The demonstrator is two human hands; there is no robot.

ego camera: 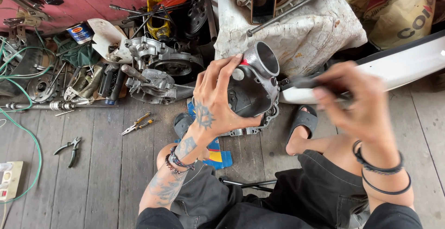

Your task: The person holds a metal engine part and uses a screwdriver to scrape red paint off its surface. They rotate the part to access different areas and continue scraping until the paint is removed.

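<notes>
My left hand (pixel 214 100) grips a dark metal engine casing (pixel 254 87) with a round grey intake opening at its top, held above my knees. My right hand (pixel 357 101) is blurred and closed around a thin dark tool (pixel 299 82) whose tip touches the right side of the casing. Both wrists wear bracelets. I sit with black shorts on and a sandalled foot (pixel 303 120) below the casing.
Engine parts (pixel 157 69) and scattered tools lie on the wooden floor at the left. Pliers (pixel 69 148) and a small cutter (pixel 137 123) rest nearby. A green hose (pixel 28 131) curves left. A white cloth-covered bundle (pixel 296 30) and sacks stand behind.
</notes>
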